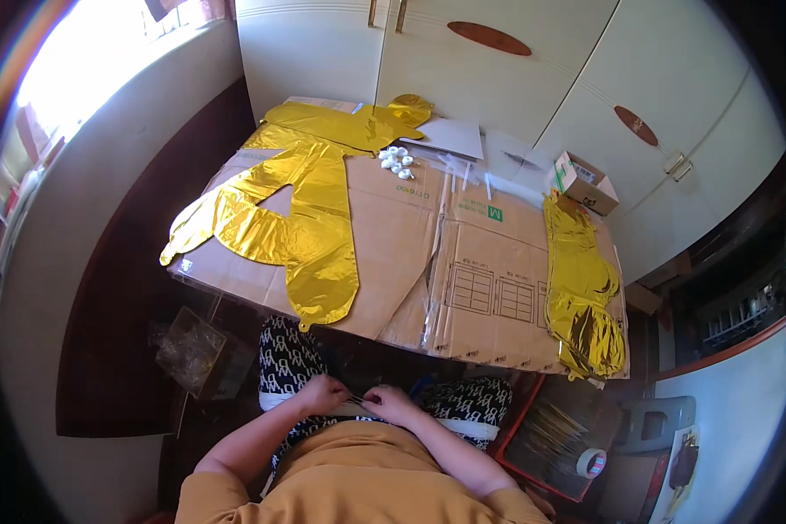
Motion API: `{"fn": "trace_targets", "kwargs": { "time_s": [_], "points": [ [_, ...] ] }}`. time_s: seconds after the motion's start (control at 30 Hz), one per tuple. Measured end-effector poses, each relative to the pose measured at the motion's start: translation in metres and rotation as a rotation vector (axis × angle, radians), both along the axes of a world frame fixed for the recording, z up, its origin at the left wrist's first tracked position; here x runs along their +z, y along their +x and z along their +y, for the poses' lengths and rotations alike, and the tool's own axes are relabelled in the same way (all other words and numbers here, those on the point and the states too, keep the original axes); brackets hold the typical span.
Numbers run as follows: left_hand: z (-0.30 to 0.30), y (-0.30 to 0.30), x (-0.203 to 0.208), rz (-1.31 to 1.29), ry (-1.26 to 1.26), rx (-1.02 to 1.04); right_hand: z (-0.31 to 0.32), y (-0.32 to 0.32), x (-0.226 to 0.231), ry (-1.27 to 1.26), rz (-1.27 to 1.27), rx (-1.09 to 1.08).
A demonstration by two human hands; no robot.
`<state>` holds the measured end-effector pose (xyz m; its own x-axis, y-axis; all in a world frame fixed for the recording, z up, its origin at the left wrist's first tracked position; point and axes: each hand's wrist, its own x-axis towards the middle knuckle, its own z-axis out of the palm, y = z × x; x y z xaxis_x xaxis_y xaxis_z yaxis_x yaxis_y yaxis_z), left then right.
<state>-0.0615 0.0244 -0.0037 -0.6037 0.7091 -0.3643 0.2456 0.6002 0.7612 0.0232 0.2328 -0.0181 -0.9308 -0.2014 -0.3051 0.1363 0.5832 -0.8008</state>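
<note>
Low over my lap, my left hand (324,395) is closed in a pinch, with the fingertips toward my right hand. My right hand (390,405) is closed the same way, a short gap away. Something thin and pale seems to run between the fingertips, too small to make out. Nearest on the cardboard-covered table (384,253) lies a flat gold foil balloon (319,236) with an open gap in its shape. Another gold foil balloon (332,127) lies behind it. Along the table's right edge is a crumpled stack of gold foil balloons (578,284).
White ribbon rolls (396,160) sit at the table's back, near clear plastic strips (465,173). A small open carton (585,183) stands back right. Below are a box with clear plastic (190,349) at left, and a red-edged bin (541,437) with a tape roll (590,463) at right.
</note>
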Motion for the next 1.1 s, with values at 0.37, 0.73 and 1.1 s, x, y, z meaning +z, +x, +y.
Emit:
{"fn": "trace_targets", "kwargs": {
  "time_s": [0.37, 0.73, 1.1],
  "points": [
    [0.005, 0.005, 0.013, 0.017, 0.216, 0.333, -0.009, -0.010, -0.013, -0.049, 0.121, -0.083],
    [-0.002, -0.001, 0.032, 0.031, 0.290, 0.332, -0.018, -0.019, 0.020, -0.229, 0.042, -0.169],
    [-0.009, -0.008, 0.035, -0.127, 0.346, 0.376, -0.019, -0.026, 0.024, -0.186, 0.089, -0.227]
  ]
}}
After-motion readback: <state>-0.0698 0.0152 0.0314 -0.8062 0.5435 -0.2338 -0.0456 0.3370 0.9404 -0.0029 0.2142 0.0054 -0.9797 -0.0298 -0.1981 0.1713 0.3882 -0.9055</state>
